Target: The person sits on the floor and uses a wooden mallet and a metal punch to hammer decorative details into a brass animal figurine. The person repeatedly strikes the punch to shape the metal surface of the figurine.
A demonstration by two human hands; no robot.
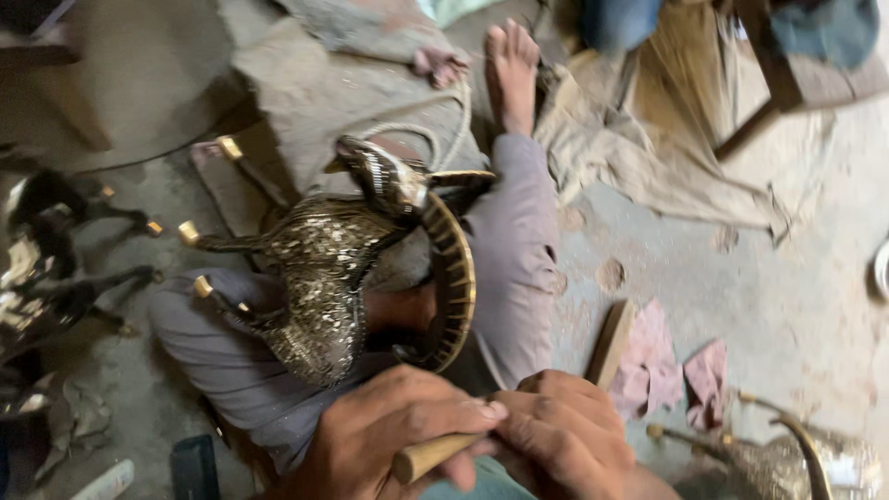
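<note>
A dark metal animal figure [324, 268] with brass-tipped legs and a long curved ridged horn [456, 278] lies across my lap, on grey trousers. My left hand [389, 435] is closed around a pale wooden tool handle [431, 456] at the bottom of the view. My right hand [565, 431] presses against the handle's upper end, fingers curled beside the left thumb. The tool's working end is hidden behind my hands. My bare foot [511, 65] stretches out at the top.
A second dark figure [46, 268] lies at the left on the dusty floor. Another brass-horned piece [796, 454] sits at the bottom right. Pink cloth scraps [676, 370], a wooden stick [611, 343], a rope [417, 130] and beige sacking [648, 139] lie around.
</note>
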